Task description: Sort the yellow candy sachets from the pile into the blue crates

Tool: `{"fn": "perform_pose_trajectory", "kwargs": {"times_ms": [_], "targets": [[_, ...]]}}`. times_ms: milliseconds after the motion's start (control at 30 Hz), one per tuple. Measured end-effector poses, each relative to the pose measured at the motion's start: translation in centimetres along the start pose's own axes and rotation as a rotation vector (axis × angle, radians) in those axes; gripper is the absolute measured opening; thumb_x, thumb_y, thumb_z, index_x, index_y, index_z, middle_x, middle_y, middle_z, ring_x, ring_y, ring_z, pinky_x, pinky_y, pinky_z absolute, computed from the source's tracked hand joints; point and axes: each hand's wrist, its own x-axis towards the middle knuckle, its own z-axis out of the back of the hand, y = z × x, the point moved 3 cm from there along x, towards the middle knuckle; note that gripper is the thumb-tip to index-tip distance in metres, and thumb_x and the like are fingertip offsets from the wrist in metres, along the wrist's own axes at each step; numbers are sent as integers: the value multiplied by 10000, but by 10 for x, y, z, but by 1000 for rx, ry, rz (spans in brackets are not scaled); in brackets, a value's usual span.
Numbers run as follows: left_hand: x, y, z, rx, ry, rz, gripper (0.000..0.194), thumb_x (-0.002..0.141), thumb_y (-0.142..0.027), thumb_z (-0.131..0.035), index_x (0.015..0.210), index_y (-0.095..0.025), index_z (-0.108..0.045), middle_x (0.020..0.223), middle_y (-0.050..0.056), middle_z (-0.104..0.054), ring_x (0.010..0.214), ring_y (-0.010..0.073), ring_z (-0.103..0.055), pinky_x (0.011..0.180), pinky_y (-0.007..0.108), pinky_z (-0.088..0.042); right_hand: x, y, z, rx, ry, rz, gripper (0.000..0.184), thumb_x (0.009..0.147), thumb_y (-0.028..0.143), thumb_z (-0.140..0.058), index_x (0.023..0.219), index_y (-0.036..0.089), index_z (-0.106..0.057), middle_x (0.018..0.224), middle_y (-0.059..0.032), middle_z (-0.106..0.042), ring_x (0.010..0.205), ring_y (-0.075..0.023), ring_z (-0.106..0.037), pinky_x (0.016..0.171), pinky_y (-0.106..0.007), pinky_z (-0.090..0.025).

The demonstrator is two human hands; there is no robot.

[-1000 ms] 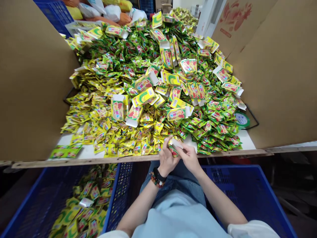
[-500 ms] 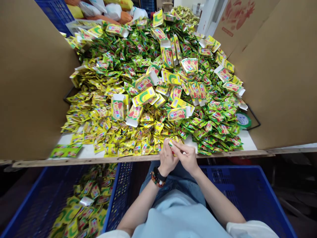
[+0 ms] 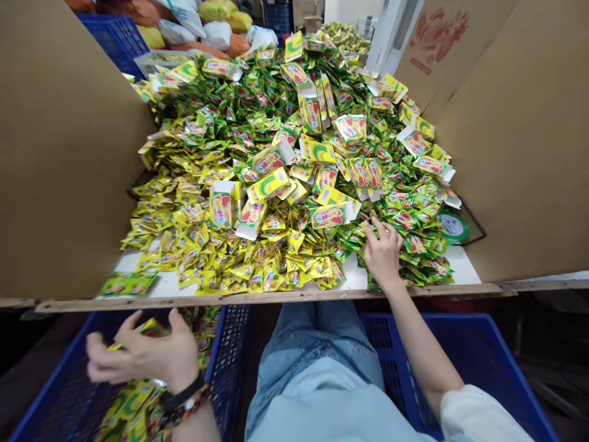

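Note:
A large heap of small yellow-green foil sachets covers a white table top, with flat printed cartons scattered over it. My right hand rests at the heap's near right side, its fingers touching sachets and nothing clearly held. Over the left blue crate, my left hand loosely holds a blurred yellow-green carton between thumb and fingers. More cartons lie in that crate, partly hidden under my hand.
Tall cardboard panels flank the table, and a wooden strip runs along its near edge. A second blue crate stands by my right knee. Filled sacks lie beyond the heap.
My hands have separated from their position together at the table edge. The left hand moved down-left over the crate with the carton; the right hand moved right onto the heap.

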Motion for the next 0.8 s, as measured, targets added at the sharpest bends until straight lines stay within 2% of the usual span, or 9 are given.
{"fn": "perform_pose_trajectory", "kwargs": {"times_ms": [33,100,200,300,400,500,600,700,800], "targets": [[7,1,1,8,2,-21,452,783,-422,-688,1197,-326,-533,1510,20,-354,1360,401,-319,1094,636,-272,9,-7,-2,-84,27,33,416,870,118,-488,1245,192,-651,1364,-150,-596,1250,-333,-487,1029,-621,-271],[6,-19,-10,-95,85,-107,394,812,-414,-661,1164,-260,-574,1392,78,-492,1278,382,-436,1061,603,-321,20,-14,-5,-129,81,88,358,877,116,-476,1140,220,-696,1222,-121,-693,1165,-307,-548,1014,-607,-256],[-23,-87,-49,-354,294,-300,235,860,-388,-618,987,-193,-650,1063,91,-642,1053,293,-570,970,489,-412,24,-14,1,-46,-57,51,293,914,167,-445,1032,215,-709,1066,-106,-742,1102,-283,-594,1011,-558,-298],[-50,-150,-89,-407,448,-475,302,836,-364,-658,1075,-178,-649,1079,120,-629,1018,284,-547,905,435,-443,14,-9,12,264,-186,-81,250,938,296,-449,1066,201,-640,1092,-113,-712,1012,-250,-636,892,-426,-455],[-54,-178,-114,-343,550,-542,281,831,-266,-639,1084,-143,-655,1066,152,-637,987,303,-540,851,427,-454,2,0,14,679,-30,-209,235,915,381,-497,1079,232,-575,984,-55,-707,764,-191,-662,674,-317,-515],[-43,-180,-112,-379,527,-495,192,876,-175,-518,980,-154,-678,974,127,-663,961,283,-566,863,417,-452,-7,14,16,885,163,-262,275,882,398,-563,1107,245,-605,853,-15,-688,698,-174,-663,597,-279,-515],[-40,-178,-93,-579,568,-380,206,908,-215,-483,983,-164,-668,962,99,-665,903,229,-604,812,356,-476,-13,33,20,863,290,-198,387,804,374,-687,1173,261,-661,1027,-39,-708,917,-199,-672,758,-308,-548],[-56,-183,-79,-867,879,-235,212,874,-300,-580,1029,-176,-656,971,62,-681,719,152,-613,626,255,-473,-18,52,17,900,382,-185,428,706,369,-788,1107,247,-703,1034,-43,-717,969,-209,-656,823,-323,-550],[-75,-189,-72,-1092,1116,-53,274,842,-373,-632,1009,-161,-677,950,65,-701,690,146,-632,591,236,-486,-22,64,8,964,396,-234,302,654,414,-816,841,203,-706,828,-22,-686,740,-165,-648,636,-265,-549]]}}
